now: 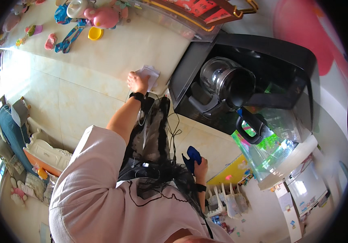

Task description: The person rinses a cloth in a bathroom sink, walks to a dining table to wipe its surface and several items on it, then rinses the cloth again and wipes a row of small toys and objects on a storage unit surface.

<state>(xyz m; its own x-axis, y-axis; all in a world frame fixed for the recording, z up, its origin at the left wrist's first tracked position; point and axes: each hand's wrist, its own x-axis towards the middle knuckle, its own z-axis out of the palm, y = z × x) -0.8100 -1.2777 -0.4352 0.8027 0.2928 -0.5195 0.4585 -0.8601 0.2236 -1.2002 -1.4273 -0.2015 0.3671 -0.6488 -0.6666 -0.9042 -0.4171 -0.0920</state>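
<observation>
My left hand (138,82) reaches out over the corner of a pale tabletop (161,45), its fingers and thumb on a folded white sheet, paper or cloth (151,74). A black band is on that wrist. My right hand (201,167) is low beside my body, with its fingers around a dark blue object, apparently cloth (192,157). To the right of my left hand stands a black appliance, seemingly a coffee maker (189,70), with a glass jug (216,73) with a black handle in it. A second black-handled jug (253,127) is beside it.
Pink toys (105,16), a yellow round lid or bowl (95,33) and a blue strap (70,38) lie at the tabletop's far left. A red-panelled frame (203,12) stands behind. A green-lit glass tank (268,155) is on the right. Thin black cords hang near my legs.
</observation>
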